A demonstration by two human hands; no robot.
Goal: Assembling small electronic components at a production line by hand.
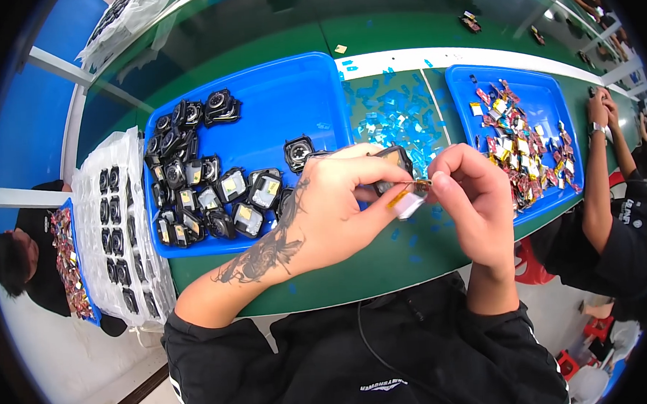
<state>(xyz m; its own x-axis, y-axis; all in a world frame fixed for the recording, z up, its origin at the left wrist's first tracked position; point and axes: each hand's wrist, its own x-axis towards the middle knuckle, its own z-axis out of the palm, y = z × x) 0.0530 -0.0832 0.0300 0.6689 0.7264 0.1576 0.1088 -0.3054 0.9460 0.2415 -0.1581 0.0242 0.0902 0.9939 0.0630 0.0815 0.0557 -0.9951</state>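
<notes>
My left hand (338, 201) is closed round a black smartwatch case (394, 159), which shows behind my fingers. From its thumb and fingertips hangs a small silver battery (407, 204) with a yellow taped end. My right hand (473, 201) pinches at a tiny reddish part (425, 185) beside the battery; the fingertips hide most of it. Whether the part is joined to the battery or the case, I cannot tell. Just left of my left hand, a single watch case (298, 152) lies in the large blue tray (273, 84).
Many black watch cases (190, 169) fill the tray's left side. Blue film scraps (399, 117) litter the green table (327, 278). A second blue tray (470, 77) holds small batteries and boards (518, 140). White packing trays (130, 219) stand left; a co-worker (609, 216) sits right.
</notes>
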